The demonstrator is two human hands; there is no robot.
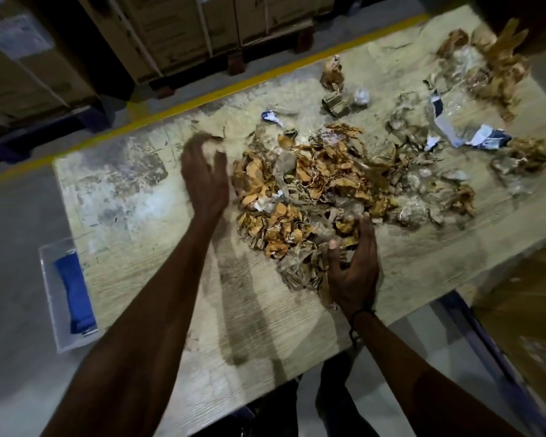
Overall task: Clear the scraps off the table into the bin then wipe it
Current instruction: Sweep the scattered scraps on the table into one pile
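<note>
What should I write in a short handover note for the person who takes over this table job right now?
Left hand: blurred, at the left edge of the scrap pile, fingers curled; grip unclear.
Right hand: open, fingers spread on the pile's near edge.
Table: more scraps lie at the far right.
Clear bin: on the floor to the left, holds a blue cloth.
Done: scraps partly gathered.
Left: bin everything, then wipe.

Brown paper scraps (312, 184) heaped mid-table (123, 197), others scattered right.
</note>
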